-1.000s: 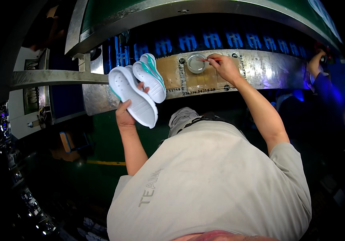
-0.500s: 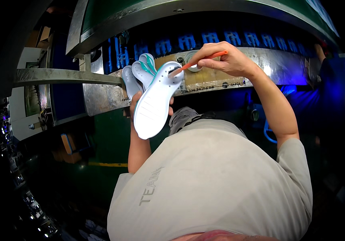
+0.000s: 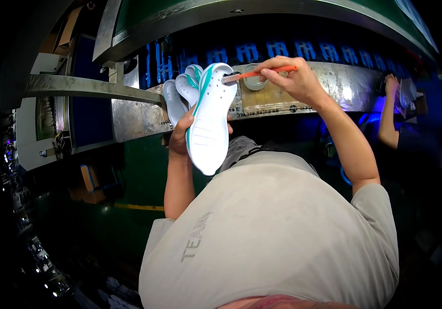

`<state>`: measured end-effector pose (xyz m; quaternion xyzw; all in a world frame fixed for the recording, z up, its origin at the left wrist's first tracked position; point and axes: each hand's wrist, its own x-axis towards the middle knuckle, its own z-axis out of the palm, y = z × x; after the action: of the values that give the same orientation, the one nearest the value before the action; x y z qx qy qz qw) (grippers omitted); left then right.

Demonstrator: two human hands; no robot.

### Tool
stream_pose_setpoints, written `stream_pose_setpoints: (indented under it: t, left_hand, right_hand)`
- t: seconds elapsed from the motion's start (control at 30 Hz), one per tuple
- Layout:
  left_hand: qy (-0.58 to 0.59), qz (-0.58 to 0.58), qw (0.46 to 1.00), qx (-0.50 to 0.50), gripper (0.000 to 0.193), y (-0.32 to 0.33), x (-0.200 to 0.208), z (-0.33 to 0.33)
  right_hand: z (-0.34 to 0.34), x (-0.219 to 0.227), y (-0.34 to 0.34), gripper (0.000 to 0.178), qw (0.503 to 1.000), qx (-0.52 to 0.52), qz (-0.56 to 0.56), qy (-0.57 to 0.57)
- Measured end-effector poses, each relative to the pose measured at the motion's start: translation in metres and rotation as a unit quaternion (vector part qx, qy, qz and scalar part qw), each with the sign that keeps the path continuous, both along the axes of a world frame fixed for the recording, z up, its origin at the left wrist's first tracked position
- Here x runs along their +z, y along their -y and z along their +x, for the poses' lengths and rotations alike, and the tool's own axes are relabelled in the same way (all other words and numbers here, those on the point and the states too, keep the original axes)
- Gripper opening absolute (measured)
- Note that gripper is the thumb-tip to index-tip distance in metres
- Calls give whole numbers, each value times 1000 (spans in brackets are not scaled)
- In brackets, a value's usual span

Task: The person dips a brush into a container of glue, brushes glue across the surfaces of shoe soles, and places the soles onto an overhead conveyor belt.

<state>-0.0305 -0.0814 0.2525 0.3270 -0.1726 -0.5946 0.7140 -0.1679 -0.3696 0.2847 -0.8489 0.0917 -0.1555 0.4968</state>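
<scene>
Holding a white shoe sole (image 3: 208, 126) with teal edging, the person's left hand (image 3: 181, 135) is gripping it around the middle: the thumb is pressing on the left side, the palm is lying underneath, and fingertips are showing past the right side. The sole is extending above and below this grip, its rounded, hole-dotted end pointing away from the body. The right hand (image 3: 295, 82) is pinching an orange-handled brush (image 3: 270, 71) in a narrow grip (the handle's end is poking out beyond the fingers), and the brush's tip is resting at the sole's upper right edge. Behind the brush, a round clear container (image 3: 254, 83) is standing on the metal bench (image 3: 133, 118). More soles (image 3: 171, 100) are lying just left of the held one.
</scene>
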Motion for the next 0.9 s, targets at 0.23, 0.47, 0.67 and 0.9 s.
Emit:
stream_pose_setpoints:
  t: [0.23,0.47,0.67,0.9]
  left_hand:
    - [101,-16,986,133,90,25,-8,0]
    - [101,-24,968,227,87,32,-14,19]
    - [218,-4,932,291,90,36,-14,19]
    - [291,-6,901,321,87,42,-20,8]
  right_hand:
    - [-23,9,-43,17,996,52,60,31]
    - [-54,17,-57,13,996,71,57,-1]
    - [-60,18,-84,20,966,-14,238,-101]
    - [-42,5,-89,34,888,-51,448,-84]
